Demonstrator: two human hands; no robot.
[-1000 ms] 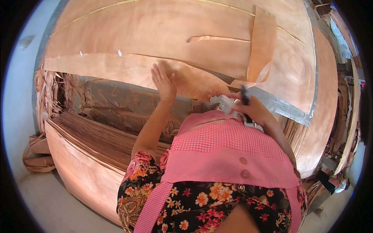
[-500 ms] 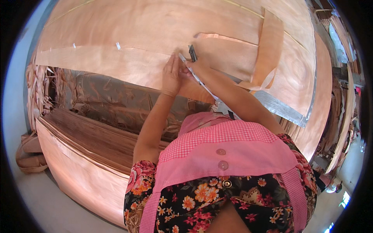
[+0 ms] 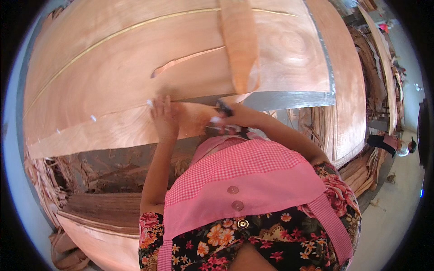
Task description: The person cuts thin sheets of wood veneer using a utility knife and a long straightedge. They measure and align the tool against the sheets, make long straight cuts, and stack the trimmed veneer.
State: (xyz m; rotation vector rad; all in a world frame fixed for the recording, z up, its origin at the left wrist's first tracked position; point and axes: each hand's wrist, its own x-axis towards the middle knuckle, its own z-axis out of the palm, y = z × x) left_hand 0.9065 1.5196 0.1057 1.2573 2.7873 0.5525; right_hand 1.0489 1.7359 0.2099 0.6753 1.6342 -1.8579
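My left hand (image 3: 163,118) lies flat, fingers spread, on a large sheet of reddish wood veneer (image 3: 113,81) at its torn lower edge. Right beside it my right hand (image 3: 235,116) grips a small dark tool (image 3: 223,107) held against the same edge of the sheet. A narrow veneer strip (image 3: 239,40) lies upright across the sheet just above the right hand. A small white scrap (image 3: 149,103) sits by my left fingertips. My pink checked apron and flowered sleeves fill the lower middle of the view.
A grey table edge (image 3: 289,98) shows under the sheet. Loose veneer scraps and another stack of sheets (image 3: 104,212) lie below at the left. More veneer piles (image 3: 357,117) stand at the right. Another person (image 3: 393,144) bends over at the far right.
My head has swung, so the sheet now fills more of the view. Both hands moved from apart to side by side at the sheet's edge, the left one staying flat on the veneer.
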